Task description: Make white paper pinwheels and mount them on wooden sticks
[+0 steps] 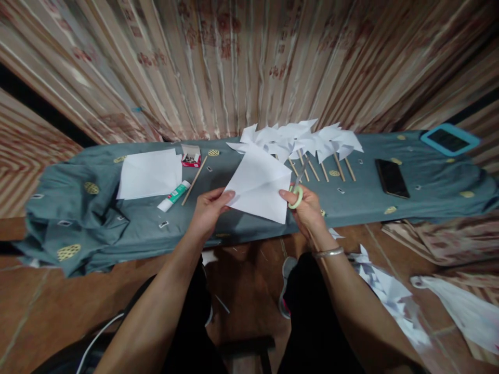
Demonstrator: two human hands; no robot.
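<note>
Between both hands I hold a square sheet of white paper (259, 184), lightly creased, above the table's near edge. My left hand (210, 209) pinches its left corner between thumb and fingers. On the right side, my right hand (306, 206) grips the sheet's edge and also carries scissors (296, 197) with pale green handles, their blades pointing up and away. Just beyond the sheet lie several white paper pinwheels (300, 139) on wooden sticks, overlapping in a row. The sheet hides part of them.
Left on the cloth-covered table (152, 228) are a paper stack (148, 174), a glue stick (173, 196), a small red box (191, 156) and a loose stick (195, 180). To the right lie a phone (392, 178) and a blue-framed tablet (450, 139). Paper pieces (384, 291) lie on the floor.
</note>
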